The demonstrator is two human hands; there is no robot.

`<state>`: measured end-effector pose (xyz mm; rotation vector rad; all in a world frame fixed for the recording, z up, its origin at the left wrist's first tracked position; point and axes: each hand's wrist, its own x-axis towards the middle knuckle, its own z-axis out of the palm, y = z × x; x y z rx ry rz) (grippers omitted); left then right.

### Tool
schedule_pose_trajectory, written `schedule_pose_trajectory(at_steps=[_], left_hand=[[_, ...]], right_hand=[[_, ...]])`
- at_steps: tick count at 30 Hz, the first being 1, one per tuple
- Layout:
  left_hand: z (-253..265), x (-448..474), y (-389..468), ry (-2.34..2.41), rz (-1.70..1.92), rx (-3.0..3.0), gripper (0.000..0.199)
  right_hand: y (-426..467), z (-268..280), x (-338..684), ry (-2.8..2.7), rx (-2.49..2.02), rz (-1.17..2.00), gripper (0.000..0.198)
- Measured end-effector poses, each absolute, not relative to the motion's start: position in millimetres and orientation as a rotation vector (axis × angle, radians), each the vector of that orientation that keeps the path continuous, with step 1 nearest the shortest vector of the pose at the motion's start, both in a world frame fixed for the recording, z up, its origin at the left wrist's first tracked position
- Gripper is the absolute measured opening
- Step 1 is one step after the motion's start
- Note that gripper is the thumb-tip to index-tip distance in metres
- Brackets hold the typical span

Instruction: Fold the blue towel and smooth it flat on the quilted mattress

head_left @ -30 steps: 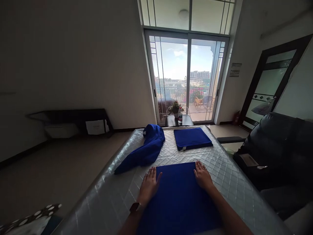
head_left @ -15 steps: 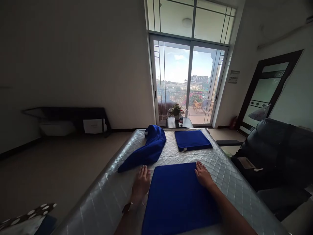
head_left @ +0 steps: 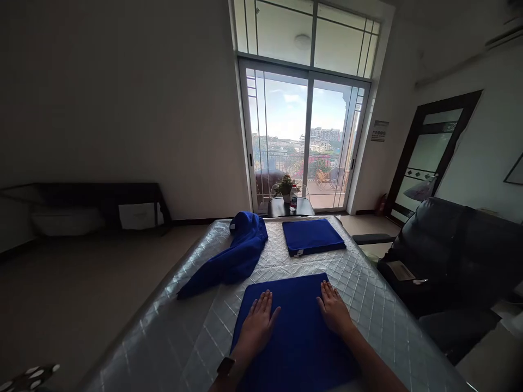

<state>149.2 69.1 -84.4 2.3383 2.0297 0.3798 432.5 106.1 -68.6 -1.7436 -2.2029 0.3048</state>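
The left hand (head_left: 257, 325) and right hand (head_left: 335, 311), palms down with fingers straight and gripping nothing, rest on the near blue cloth (head_left: 297, 340) (a smooth rectangle) on the silvery quilted mattress (head_left: 379, 316), with a crumpled blue cloth (head_left: 244, 252) and a folded blue bundle (head_left: 313, 236) beyond

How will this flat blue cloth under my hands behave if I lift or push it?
The blue cloth would probably sag when lifted, as it looks like soft fabric. Lying flat, it seems unlikely to tip or roll. It might slide: the quilted surface beneath looks shiny.
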Motion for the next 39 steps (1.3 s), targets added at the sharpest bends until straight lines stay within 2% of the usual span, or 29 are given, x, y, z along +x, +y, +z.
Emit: schedule_pose_trajectory(at_steps=[5,11,15,18,23,28,32,39], left_hand=[[-68.1,152.0,77.1,2.194,0.284,2.197,0.072],[-55.1,263.8,78.3,1.628,0.497,2.509,0.069],[-70.5,297.3,84.2,1.573,0.491,2.466,0.066],[-79.6,277.1,87.2,1.683,0.517,2.424,0.064],[-79.6,199.4,81.1,1.979,0.349,2.326,0.074],[-82.1,131.5,66.1,2.216,0.222,2.266,0.065],[-80.3,118.1,59.3,2.318,0.242,2.177,0.072],[-75.4,122.4,56.9,2.291,0.264,2.237,0.073]], right_hand=[[108.6,-72.2,433.0,-2.182,-1.720,0.329,0.065],[109.8,-77.6,435.5,-2.185,-1.703,0.294,0.062],[110.2,-80.7,436.6,-2.206,-1.696,0.261,0.061],[110.4,-80.0,435.8,-2.194,-1.707,0.266,0.062],[109.2,-72.3,434.7,-2.195,-1.747,0.365,0.065],[106.7,-66.0,433.9,-2.211,-1.763,0.401,0.065],[104.4,-61.3,431.2,-2.228,-1.779,0.380,0.066],[94.4,-45.7,429.5,-2.298,-1.766,0.289,0.065]])
